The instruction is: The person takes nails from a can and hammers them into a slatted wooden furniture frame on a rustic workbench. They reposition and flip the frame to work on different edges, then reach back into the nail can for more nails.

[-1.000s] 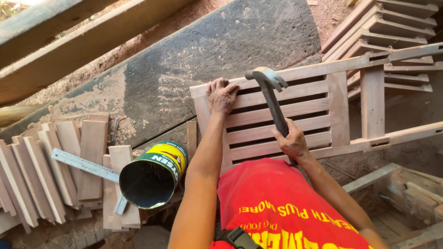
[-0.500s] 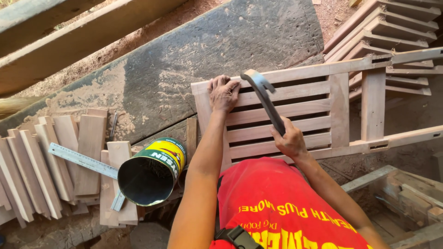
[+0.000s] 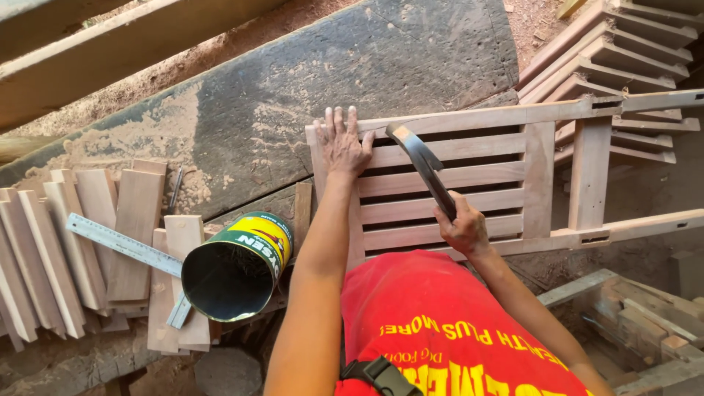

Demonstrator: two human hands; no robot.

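Our slatted wooden frame [image 3: 447,183] lies flat on the dark sawdust-strewn table [image 3: 293,95], and over the last second the hammer [image 3: 425,165] has dipped from a raised tilt down toward the frame's top rail, so we judge a blow is landing there. Our left hand [image 3: 343,143] stays spread open, pressing the frame's upper left corner, while our right hand [image 3: 460,226] is closed around the hammer's handle over the lower slats. To the left sit an open can [image 3: 235,268], a metal ruler [image 3: 125,246] and loose wooden slats [image 3: 88,235].
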